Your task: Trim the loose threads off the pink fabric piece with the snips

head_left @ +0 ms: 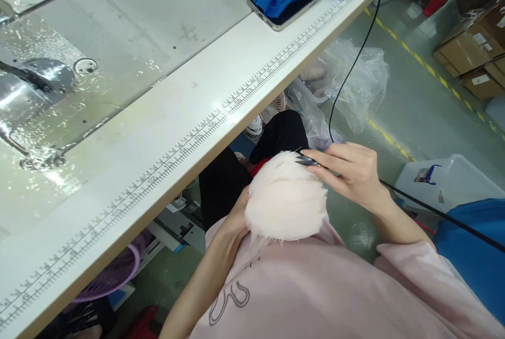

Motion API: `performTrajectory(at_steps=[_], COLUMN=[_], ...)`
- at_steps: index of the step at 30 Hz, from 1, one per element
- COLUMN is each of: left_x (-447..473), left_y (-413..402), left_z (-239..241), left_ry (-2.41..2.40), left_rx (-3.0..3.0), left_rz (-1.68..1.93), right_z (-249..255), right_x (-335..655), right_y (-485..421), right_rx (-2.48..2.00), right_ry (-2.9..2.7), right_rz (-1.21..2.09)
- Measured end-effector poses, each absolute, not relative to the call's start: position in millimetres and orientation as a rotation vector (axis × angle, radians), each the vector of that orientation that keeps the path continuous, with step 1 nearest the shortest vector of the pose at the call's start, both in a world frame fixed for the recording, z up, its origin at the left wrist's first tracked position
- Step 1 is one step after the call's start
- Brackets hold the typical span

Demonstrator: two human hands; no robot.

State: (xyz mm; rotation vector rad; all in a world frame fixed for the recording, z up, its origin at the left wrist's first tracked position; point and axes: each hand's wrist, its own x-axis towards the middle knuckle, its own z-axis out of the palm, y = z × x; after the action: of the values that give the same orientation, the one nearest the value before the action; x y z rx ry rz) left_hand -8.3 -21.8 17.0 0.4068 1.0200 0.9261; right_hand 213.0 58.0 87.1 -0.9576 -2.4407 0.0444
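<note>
The left hand (233, 219) is gripping the pale fluffy piece (286, 199) from below, over the lap and lower than the table (165, 128). The right hand (351, 170) is holding small snips (309, 160) tightly, their tips touching the top of the fluff. In my judgement it is best to be cutting only loose fibres, with the blades pointing away from the left fingers. The table edge is lying near in front and a black cable (434, 211) is passing beside the right wrist, so free room is mostly low and near the body.

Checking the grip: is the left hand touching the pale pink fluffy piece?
Touching. The head view shows the left hand cupped against the lower left side of the fluffy piece, fur overlapping it with no gap.
</note>
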Motion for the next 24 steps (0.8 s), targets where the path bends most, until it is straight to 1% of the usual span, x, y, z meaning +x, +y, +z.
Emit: performTrajectory(at_steps=[5, 7, 18, 24], left_x=[-10.4, -10.6, -9.4, -9.1], left_y=[-21.2, -21.6, -18.5, -17.3], left_z=[14.5, 13.6, 23.6, 24.7], left_ry=[1.018, 1.022, 1.057, 1.051], left_rx=[0.424, 0.456, 0.516, 0.501], left_rz=[0.927, 0.924, 0.916, 0.916], right_z=[99.7, 103.2, 108.5, 105.3], right_x=[221.6, 220.7, 215.5, 211.3], right_y=[54.2, 53.7, 57.8, 58.1], right_rx=[-0.937, -0.944, -1.057, -1.035], right_ry=[-2.414, -2.435, -2.493, -2.466], right_rz=[0.382, 0.445, 0.539, 0.550])
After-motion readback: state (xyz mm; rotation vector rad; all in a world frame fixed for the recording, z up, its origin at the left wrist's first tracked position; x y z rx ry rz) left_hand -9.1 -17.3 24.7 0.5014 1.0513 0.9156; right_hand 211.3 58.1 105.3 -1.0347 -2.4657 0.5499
